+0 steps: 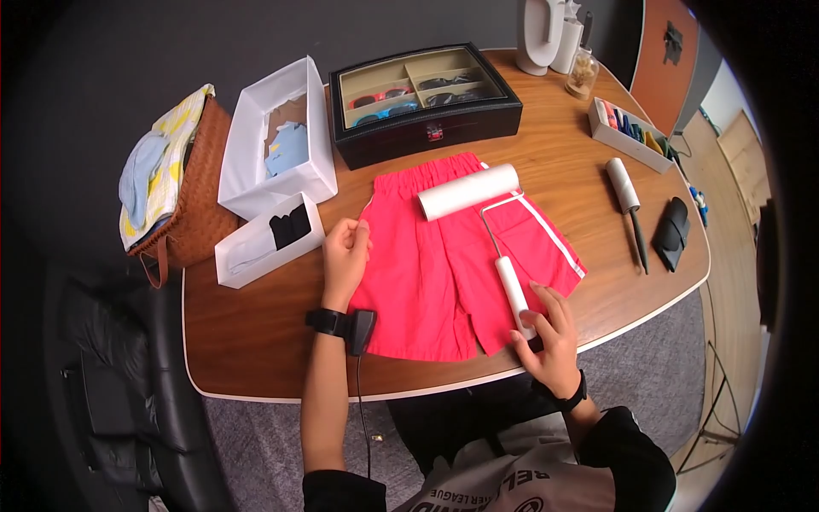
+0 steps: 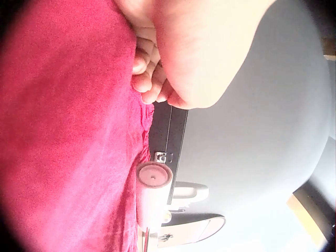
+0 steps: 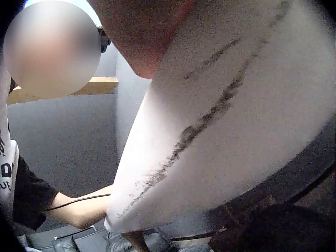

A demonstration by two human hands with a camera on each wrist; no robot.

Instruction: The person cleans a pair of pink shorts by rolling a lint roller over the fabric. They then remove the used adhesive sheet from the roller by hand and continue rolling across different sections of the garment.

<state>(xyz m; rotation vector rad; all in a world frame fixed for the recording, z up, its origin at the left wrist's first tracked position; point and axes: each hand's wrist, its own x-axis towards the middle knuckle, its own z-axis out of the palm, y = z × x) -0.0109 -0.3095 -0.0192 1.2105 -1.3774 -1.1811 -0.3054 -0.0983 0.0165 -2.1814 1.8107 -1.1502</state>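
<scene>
Bright pink-red shorts [image 1: 418,273] with a white side stripe lie spread on the wooden table [image 1: 256,341]. A large lint roller [image 1: 469,192] rests on them, its white roll near the waistband and its white handle [image 1: 512,294] towards the person. My right hand [image 1: 553,341] is at the handle's near end, fingers loosely bent and spread, fingertips close against it. By the left edge of the shorts is my left hand [image 1: 345,256], fingers loosely curled beside the fabric. The left wrist view shows these curled fingers [image 2: 149,79] next to the cloth.
Behind the shorts stands a black sunglasses case [image 1: 426,128]. White boxes [image 1: 320,171] and a wicker basket [image 1: 200,188] with cloths are on the left. A smaller lint roller [image 1: 627,196], black pouch [image 1: 674,235] and box of coloured rolls [image 1: 631,141] lie right.
</scene>
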